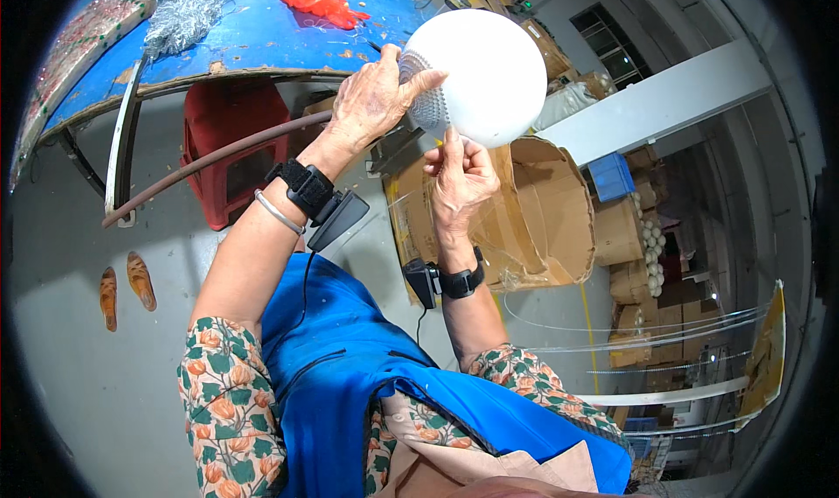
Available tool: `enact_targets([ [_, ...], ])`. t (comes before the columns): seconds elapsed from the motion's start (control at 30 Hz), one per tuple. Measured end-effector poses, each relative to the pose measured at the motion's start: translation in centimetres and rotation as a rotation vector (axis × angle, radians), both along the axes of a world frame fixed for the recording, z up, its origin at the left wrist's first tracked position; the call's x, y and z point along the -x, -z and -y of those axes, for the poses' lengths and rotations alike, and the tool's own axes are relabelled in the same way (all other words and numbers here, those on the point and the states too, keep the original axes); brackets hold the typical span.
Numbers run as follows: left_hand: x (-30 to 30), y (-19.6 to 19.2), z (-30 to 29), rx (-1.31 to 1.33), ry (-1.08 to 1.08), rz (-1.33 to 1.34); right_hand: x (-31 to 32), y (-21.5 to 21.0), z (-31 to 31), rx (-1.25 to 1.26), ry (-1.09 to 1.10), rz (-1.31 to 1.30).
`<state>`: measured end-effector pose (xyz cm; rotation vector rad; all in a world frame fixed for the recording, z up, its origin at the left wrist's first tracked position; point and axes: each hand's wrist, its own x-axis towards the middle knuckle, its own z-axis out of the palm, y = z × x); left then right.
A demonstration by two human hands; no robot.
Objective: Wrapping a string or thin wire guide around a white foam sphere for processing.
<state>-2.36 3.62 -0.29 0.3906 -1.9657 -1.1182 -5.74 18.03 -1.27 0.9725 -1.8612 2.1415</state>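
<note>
Left hand (371,100) cups the white ball (476,74) held in the air before the blue table (253,34), right hand (459,179) pinching its lower edge; a steady, gentle grip seems best.

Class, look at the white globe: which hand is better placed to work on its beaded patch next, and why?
Probably the right hand: its fingertips pinch just below the beaded patch, while the left hand grips and steadies the white globe.
</note>
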Motion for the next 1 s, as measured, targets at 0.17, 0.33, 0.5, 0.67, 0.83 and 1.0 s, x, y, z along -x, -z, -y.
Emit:
enact_targets([
  [0.17, 0.4, 0.7, -0.2, 0.062, -0.087, -0.070, 0.3, 0.3, 0.0, -0.021, 0.008, -0.032],
  [0.33, -0.7, -0.4, -0.2, -0.004, 0.057, 0.060, 0.1, 0.2, 0.1, -0.046, 0.035, -0.005],
  [0.5, -0.9, -0.1, 0.4, 0.032, 0.142, 0.096, 0.2, 0.1, 0.3, -0.048, 0.031, 0.013],
  [0.67, -0.7, 0.2, 0.4, 0.071, 0.025, 0.095, -0.3, -0.9, 0.0, -0.106, -0.058, 0.070],
  [0.83, 0.7, 1.6, 1.4, 0.271, -0.174, -0.128, -1.1, -1.4, -0.9, -0.112, -0.058, 0.094],
  [1.0, 0.7, 1.1, 1.8, 0.166, -0.016, -0.101, 0.0, -0.4, -0.2, -0.049, -0.060, 0.036],
])
